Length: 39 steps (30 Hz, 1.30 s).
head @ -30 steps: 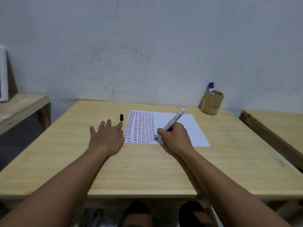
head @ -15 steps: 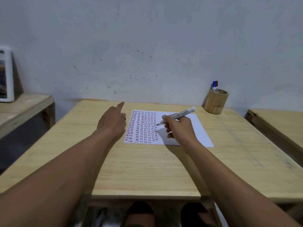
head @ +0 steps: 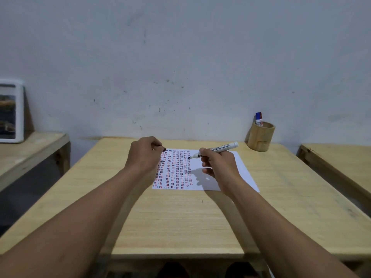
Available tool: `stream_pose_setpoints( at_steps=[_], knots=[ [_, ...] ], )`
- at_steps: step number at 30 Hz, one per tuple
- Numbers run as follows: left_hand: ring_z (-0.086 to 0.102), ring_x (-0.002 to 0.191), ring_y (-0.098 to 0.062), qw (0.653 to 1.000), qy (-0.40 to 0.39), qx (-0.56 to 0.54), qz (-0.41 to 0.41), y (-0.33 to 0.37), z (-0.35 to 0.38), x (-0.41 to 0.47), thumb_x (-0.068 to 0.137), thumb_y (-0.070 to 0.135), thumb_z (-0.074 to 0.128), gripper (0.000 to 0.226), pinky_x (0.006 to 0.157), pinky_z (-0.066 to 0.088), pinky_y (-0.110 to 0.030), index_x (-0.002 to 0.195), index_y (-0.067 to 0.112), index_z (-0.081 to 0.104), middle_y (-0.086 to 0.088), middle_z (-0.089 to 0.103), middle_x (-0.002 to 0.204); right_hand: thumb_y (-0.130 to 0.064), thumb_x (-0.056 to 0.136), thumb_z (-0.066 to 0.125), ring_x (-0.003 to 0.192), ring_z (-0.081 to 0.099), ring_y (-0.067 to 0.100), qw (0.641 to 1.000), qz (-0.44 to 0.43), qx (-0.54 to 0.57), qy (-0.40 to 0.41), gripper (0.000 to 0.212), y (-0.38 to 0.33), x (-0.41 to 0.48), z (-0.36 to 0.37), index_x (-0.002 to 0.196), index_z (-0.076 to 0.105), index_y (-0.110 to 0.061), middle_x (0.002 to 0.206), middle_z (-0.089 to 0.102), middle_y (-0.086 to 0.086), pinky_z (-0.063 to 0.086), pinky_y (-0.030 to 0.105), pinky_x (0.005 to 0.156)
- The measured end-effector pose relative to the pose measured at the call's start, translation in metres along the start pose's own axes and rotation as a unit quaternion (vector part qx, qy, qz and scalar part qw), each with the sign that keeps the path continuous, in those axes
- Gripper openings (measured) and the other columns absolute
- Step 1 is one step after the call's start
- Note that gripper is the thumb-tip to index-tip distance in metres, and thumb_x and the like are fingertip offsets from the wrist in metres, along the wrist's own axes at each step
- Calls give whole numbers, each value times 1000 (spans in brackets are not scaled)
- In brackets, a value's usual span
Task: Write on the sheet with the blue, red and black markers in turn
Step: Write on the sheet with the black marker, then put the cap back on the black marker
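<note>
A white sheet [head: 226,177] lies on the wooden table [head: 180,217], its left half filled with columns of short red, blue and black marks. My right hand [head: 218,165] holds the uncapped black marker [head: 218,149] above the sheet, tip pointing left, lifted off the paper. My left hand [head: 143,155] hovers over the sheet's top left corner, its fingers pinching the small black cap [head: 163,149]. The blue marker [head: 257,118] and the red marker [head: 260,117] stand in a bamboo cup [head: 261,138] at the back right.
A second wooden table [head: 337,165] stands to the right, a lower bench [head: 30,151] to the left with a white framed object [head: 11,111] leaning on the wall. A grey wall runs behind the table.
My left hand went from flat on the table to the cap and picked it up. My right hand lifted the marker off the sheet and turned it level.
</note>
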<state>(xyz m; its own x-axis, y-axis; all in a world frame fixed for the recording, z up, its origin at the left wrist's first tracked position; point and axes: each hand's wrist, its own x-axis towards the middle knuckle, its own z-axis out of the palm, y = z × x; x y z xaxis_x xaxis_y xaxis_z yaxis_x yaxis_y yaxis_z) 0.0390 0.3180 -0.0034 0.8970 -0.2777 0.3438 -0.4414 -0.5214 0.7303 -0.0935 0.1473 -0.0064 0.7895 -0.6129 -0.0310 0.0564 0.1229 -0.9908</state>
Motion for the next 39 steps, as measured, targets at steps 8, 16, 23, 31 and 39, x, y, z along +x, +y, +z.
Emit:
stream_pose_setpoints(
  at_steps=[8, 16, 23, 31, 39],
  knots=[
    [66, 78, -14, 956, -94, -268, -75, 59, 5, -14, 89, 15, 68, 13, 72, 50, -30, 96, 20, 79, -3, 78, 95, -17, 89, 74, 56, 58, 10, 998, -22, 63, 4, 11, -33, -7, -3, 91, 72, -7, 70, 64, 2, 52, 22, 51],
    [66, 91, -15, 927, -150, -328, -104, 90, 10, -22, 94, 17, 67, 15, 81, 52, -32, 104, 17, 77, -2, 78, 101, -21, 91, 73, 60, 59, 9, 995, -39, 88, 19, 12, -52, -13, -23, 83, 71, -12, 71, 66, 1, 53, 22, 57],
    [67, 96, -15, 925, -182, -322, -85, 106, 12, -24, 96, 20, 66, 14, 78, 53, -30, 104, 17, 77, -3, 78, 103, -20, 90, 75, 57, 59, 6, 994, -31, 108, 5, 11, -59, -16, -28, 85, 72, -11, 72, 67, 1, 54, 20, 57],
    [67, 92, -13, 943, -153, -294, -44, 110, 16, -28, 99, 22, 62, 16, 76, 51, -30, 105, 16, 76, 1, 78, 97, -21, 88, 79, 58, 60, 6, 986, 13, 164, 1, 14, -54, -15, -27, 84, 74, -8, 70, 67, 1, 54, 17, 54],
    [67, 89, -14, 953, -124, -277, -3, 112, 24, -28, 98, 21, 62, 16, 78, 53, -31, 102, 16, 77, -1, 78, 95, -15, 91, 76, 65, 61, 11, 974, 45, 221, 18, 13, -55, -11, -24, 84, 70, -6, 71, 64, 4, 56, 19, 53]
  ],
)
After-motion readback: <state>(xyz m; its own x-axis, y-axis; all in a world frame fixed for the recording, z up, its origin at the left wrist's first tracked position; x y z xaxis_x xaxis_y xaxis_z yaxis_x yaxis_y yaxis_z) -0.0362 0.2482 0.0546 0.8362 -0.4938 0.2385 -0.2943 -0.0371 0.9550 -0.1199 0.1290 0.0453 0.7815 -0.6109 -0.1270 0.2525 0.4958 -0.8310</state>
